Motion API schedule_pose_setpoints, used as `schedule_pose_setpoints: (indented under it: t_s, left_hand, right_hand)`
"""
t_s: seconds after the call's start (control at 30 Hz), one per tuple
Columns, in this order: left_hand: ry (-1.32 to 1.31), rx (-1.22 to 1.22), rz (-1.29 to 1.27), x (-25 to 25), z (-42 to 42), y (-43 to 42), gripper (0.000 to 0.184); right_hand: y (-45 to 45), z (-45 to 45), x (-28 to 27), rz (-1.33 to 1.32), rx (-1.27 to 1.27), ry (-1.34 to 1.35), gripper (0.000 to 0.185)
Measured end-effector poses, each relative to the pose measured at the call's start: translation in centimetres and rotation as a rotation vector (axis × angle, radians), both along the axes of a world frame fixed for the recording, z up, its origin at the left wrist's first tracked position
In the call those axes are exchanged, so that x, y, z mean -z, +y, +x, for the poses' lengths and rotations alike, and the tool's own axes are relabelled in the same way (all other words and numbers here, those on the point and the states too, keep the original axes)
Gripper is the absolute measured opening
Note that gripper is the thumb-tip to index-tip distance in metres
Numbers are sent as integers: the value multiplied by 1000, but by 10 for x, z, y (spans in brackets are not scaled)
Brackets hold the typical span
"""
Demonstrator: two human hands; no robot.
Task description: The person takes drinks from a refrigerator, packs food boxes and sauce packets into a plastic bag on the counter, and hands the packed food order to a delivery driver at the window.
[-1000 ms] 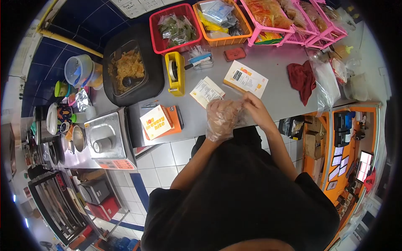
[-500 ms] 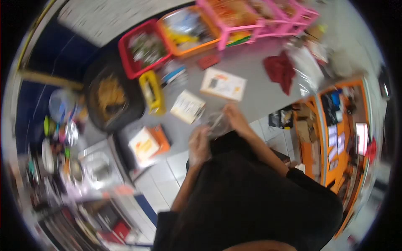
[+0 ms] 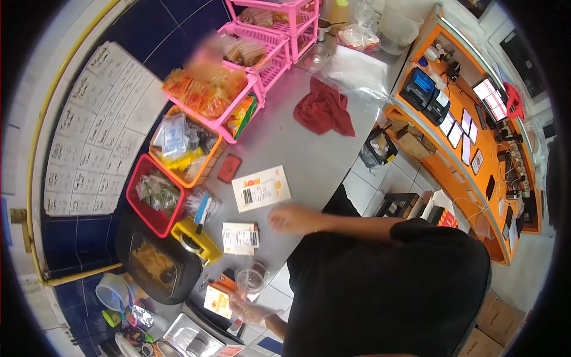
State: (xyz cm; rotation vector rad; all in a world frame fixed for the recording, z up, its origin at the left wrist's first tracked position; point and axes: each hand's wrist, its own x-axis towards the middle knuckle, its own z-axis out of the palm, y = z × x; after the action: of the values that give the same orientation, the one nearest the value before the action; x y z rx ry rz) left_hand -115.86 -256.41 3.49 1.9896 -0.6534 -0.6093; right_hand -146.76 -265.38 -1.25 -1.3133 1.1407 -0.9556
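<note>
The nearly square white box (image 3: 218,301) lies just left of your gloved left hand (image 3: 247,310), the nearer one; I cannot tell whether those fingers grip it. A clear cup (image 3: 251,278) is just above them. Farther right, your right hand (image 3: 291,219) is blurred, its fingers unreadable.

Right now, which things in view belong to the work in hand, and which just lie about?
In the work, seemingly: printed box, at the left hand; clear tub beside it; labelled boxes, near the right hand.

Lying about, seemingly: red cloth; tape dispenser; scale.
</note>
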Motion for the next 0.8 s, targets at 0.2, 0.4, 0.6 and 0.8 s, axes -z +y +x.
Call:
schedule_pose_setpoints:
  t_s: [0.2,0.4,0.6,0.8]
  left_hand:
    - [-492,-235,48,-32,-22,2,37]
    - [-760,-68,-27,-42,-172,-23,36]
    - [-569,338,11,-53,-325,-60,35]
    - [-189,-71,116,47,-329,-120,68]
  right_hand:
    - [-9,-329,-22,-151,773,1434,51]
    - [7,-503,-30,-197,286,1577,85]
    - [-20,-511,-38,-518,362,1241,50]
    - [-36,-484,-98,-337,246,953,34]
